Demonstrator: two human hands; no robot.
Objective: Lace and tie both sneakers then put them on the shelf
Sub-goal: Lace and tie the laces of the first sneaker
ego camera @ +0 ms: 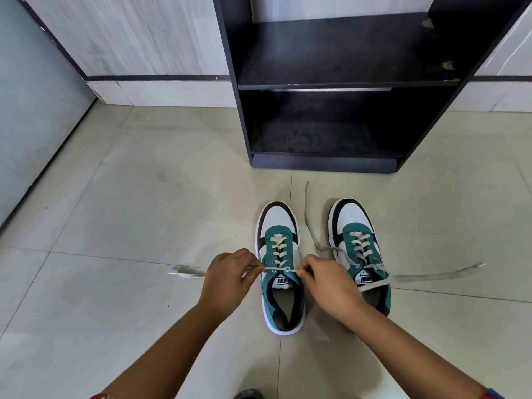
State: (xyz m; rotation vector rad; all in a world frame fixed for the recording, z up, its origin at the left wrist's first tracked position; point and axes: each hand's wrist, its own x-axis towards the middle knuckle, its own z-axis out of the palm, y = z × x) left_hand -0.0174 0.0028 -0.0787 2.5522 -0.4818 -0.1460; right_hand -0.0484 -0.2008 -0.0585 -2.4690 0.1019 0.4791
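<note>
Two green, white and black sneakers stand side by side on the tiled floor, toes toward the shelf. The left sneaker (280, 272) is laced up to its top eyelets. My left hand (230, 279) pinches one end of its lace (276, 269) on the left side, and my right hand (331, 286) pinches the other end on the right, the lace pulled taut across the tongue. The right sneaker (359, 251) is laced, with its loose grey lace ends (437, 275) trailing over the floor to the right and forward. The black shelf unit (342, 82) stands just beyond.
The shelf has an upper board (345, 53) and a dusty lower board (322, 136), both bare. A pale wall and a grey door (34, 110) are at the left. A blurred lace tip (185, 272) lies left of my left hand.
</note>
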